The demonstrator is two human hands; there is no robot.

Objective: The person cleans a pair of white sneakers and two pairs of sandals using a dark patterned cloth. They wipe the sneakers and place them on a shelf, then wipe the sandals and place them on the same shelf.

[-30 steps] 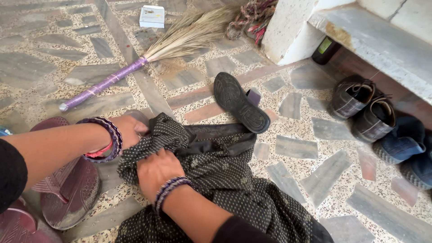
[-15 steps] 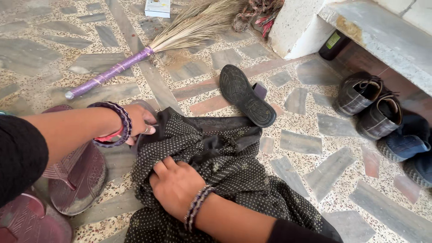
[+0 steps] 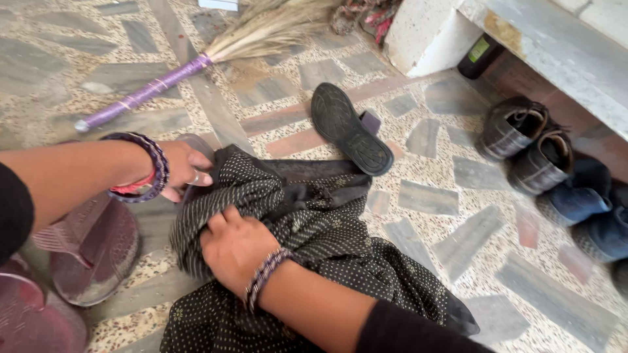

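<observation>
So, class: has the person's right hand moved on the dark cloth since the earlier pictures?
Yes, slightly. Against the upturned sandal, the right hand went rightwards, then back left, pressing the dotted cloth.

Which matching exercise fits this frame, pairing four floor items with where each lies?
Things:
1. broom
2. black sandal
3. dotted dark cloth
4. brown shoes

Places:
A. sole up, mid-floor
B. beneath the stone bench
C. under both hands
D. top left, purple handle

Pairs: 1-D, 2-A, 3-C, 4-B.
</observation>
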